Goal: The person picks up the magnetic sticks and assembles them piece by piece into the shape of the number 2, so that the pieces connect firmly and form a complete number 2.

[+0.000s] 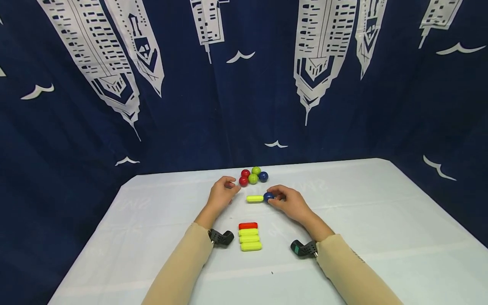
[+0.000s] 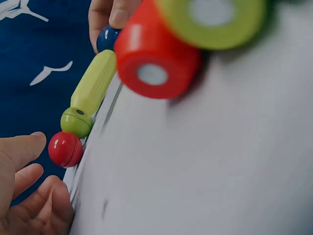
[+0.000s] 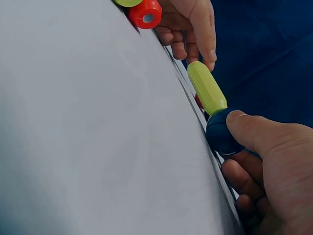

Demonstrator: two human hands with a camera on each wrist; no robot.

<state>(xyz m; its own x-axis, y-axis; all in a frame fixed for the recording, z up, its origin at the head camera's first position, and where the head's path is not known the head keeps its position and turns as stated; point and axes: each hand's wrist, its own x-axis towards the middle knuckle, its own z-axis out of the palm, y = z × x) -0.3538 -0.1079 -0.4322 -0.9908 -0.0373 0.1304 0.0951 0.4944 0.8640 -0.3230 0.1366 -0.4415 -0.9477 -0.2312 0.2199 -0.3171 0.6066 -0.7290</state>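
Observation:
My right hand point(image 1: 291, 204) pinches a dark blue ball point(image 1: 268, 197) between thumb and fingers. A yellow ridged rod point(image 1: 254, 198) joins that ball and points left, toward my other hand. In the right wrist view the thumb presses on the blue ball point(image 3: 223, 132), and the yellow rod point(image 3: 207, 88) extends from it. My left hand point(image 1: 221, 195) holds nothing; its fingers are spread loosely beside the nearer red ball point(image 1: 243, 181). From the left wrist, a small gap shows between the thumb and the red ball point(image 2: 65, 149).
Behind the hands cluster another red ball point(image 1: 245, 173), two green balls point(image 1: 256, 170) and a second blue ball point(image 1: 263, 176). Closer in, between the forearms, lie a red rod point(image 1: 248, 225) and three yellow rods point(image 1: 249, 239) in a column. A dark blue printed curtain point(image 1: 228, 106) hangs behind the white table point(image 1: 343, 203).

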